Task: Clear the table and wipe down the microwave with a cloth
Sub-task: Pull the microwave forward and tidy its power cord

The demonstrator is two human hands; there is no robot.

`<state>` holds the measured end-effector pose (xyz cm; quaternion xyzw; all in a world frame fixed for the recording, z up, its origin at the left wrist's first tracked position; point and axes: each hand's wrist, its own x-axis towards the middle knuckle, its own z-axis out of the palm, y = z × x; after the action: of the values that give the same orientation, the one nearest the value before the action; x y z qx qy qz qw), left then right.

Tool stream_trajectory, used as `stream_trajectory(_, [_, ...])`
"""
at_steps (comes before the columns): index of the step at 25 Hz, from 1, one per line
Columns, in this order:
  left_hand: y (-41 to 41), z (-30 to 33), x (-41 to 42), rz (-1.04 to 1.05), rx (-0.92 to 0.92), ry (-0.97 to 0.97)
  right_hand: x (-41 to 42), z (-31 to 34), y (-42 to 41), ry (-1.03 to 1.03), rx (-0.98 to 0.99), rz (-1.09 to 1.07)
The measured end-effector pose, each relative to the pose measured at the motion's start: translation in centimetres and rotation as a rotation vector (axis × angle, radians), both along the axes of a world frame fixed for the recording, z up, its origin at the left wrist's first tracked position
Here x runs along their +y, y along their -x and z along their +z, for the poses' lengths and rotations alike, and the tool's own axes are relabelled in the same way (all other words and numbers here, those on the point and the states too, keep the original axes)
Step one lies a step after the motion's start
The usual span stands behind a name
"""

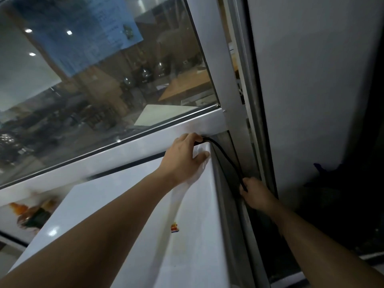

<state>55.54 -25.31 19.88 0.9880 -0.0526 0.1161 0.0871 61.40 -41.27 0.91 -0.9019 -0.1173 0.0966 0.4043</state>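
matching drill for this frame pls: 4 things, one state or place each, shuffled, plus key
Things:
1. left hand
2. right hand
3. black cable
4. small coloured sticker

States or places:
A. runs down the gap beside the white appliance
B. grips the cable low in the gap
C. on the white appliance's top, nearer the camera
D. at the appliance's far corner, fingers curled over the cable's upper end

Pairs: 1-D, 2-B, 3-A, 4-C
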Motion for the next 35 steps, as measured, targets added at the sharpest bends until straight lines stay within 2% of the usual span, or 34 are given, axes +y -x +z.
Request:
stream_trajectory(5, [0.1, 0.6, -0.8, -0.027, 0.018, -0.002, -4.2, 0.8, 0.5, 0.060, -0.016, -0.122])
stream_trajectory(12, [-0.6, 1.9, -3.6, -0.079, 0.086, -0.049, -9.3, 8.5, 1.6, 0.138, -0.157, -0.289])
stream_trajectory(20, [-2.8, 2.9, -9.1, -0.161, 0.066, -0.133, -11.0, 16.0, 3.2, 0.205, -0.350, -0.292])
stream_trajectory(25, [-3.2, 3.8, -10.0, -0.158, 0.033, 0.071, -10.8, 19.2, 4.7, 0.238, -0.436, -0.276])
stream_trajectory(29, [-2.4, 4.8, -9.1, -0.169, 0.002, 0.079, -10.3, 19.5, 5.9, 0.135, -0.408, -0.205])
stream_trajectory(31, [-2.1, 5.3, -8.4, -0.169, -0.026, 0.123, -10.0, 18.6, 5.9, 0.035, -0.380, -0.185])
stream_trajectory(35, [-1.6, 7.1, -6.3, -0.142, -0.094, 0.270, -10.3, 15.2, 5.2, 0.005, -0.217, -0.240])
